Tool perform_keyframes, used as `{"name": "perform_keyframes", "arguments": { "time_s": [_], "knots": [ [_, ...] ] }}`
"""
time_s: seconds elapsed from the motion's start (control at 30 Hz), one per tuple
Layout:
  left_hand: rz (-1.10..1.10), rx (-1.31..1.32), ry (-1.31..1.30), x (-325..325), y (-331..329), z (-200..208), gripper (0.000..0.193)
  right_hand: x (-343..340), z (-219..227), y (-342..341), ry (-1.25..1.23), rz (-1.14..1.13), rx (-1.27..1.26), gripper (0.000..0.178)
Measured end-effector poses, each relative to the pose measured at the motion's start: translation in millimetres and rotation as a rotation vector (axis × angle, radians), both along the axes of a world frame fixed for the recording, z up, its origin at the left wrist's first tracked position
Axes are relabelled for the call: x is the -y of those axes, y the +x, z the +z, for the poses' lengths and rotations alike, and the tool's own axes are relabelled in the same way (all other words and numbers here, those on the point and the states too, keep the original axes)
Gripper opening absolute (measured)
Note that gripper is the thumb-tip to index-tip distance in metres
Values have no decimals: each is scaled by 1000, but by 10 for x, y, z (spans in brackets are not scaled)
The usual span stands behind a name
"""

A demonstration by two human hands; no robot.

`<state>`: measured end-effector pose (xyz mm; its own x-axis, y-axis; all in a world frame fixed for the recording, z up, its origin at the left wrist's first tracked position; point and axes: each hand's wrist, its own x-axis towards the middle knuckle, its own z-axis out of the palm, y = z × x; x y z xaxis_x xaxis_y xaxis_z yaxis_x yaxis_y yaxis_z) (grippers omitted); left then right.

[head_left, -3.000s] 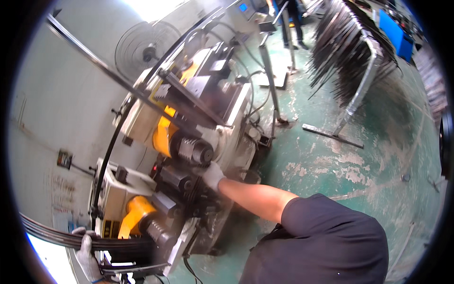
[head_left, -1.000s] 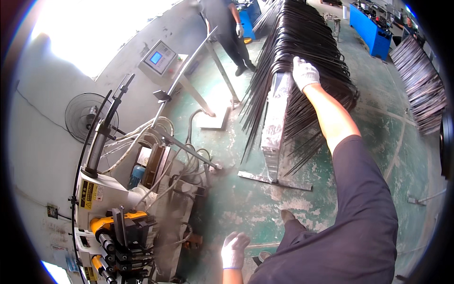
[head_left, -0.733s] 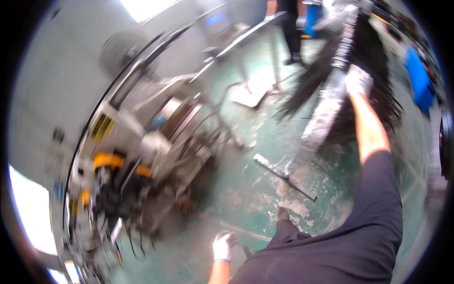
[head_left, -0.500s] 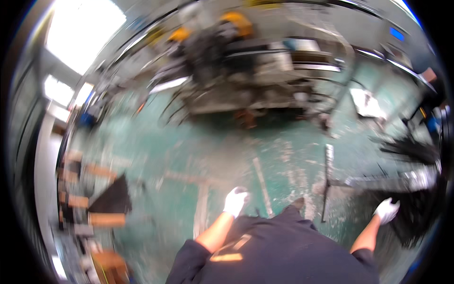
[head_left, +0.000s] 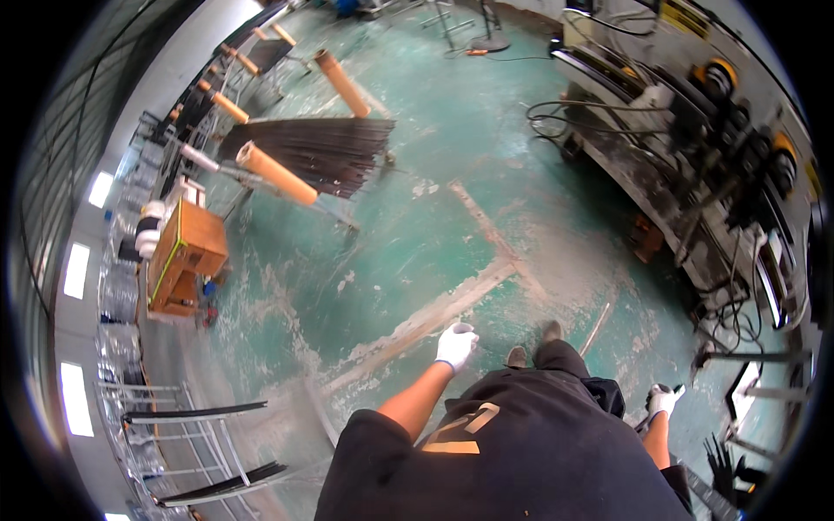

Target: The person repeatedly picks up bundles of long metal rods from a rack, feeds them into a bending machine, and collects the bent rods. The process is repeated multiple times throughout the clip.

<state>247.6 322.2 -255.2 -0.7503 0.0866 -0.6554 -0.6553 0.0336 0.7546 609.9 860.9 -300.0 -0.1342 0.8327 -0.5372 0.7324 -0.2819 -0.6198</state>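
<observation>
My left hand [head_left: 458, 346], in a white glove, hangs in front of my body over the green floor. Its fingers are curled in, with nothing showing in them. My right hand [head_left: 664, 400], also white-gloved, is low at my right side. Its fingers look partly spread, and no held thing can be made out. Dark patches show beside it, too small to identify. Nearest to that hand are black strips [head_left: 723, 469] at the lower right and a metal frame [head_left: 743, 395].
A long machine bench [head_left: 630, 165] with cables stands at right. Ahead left, dark strips [head_left: 317, 152] lie on a rack with orange-brown tubes [head_left: 276, 172]. An orange-brown wooden cabinet [head_left: 198, 236] stands left. A metal rack [head_left: 208, 443] carries dark bars at lower left.
My view has swung left: the machine bench went from top centre to the right, and the tube rack came into fuller view. Both hands remain beside my body, without any visible pick-up.
</observation>
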Motion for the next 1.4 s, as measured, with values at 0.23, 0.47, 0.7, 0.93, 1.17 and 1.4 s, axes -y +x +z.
{"name": "perform_keyframes", "arguments": {
  "time_s": [0.23, 0.47, 0.7, 0.93, 1.17, 1.4],
  "knots": [
    [271, -92, 139, 604, -1432, 444, 25, 273, -114, -2019, -162, 206, 186, 8],
    [223, -574, -213, 1967, -3354, 1022, 22, 670, -1446, -5121, 316, 1383, 572, 38],
    [281, -901, -444, 2956, -5270, 2503, 23, 2843, 220, -8533, 322, 1185, 131, 43],
    [172, -1030, -1201, 4318, -7048, 2824, 31, 4471, 718, -10563, 346, 1292, -101, 52],
    [100, -484, -1409, 5396, -8530, 2500, 33, 5519, 544, -11480, 358, 1418, 19, 80],
    [88, -571, -1481, 5125, -9034, 2508, 25, 6210, 132, -12646, 465, 1504, 132, 109]
  ]
}}
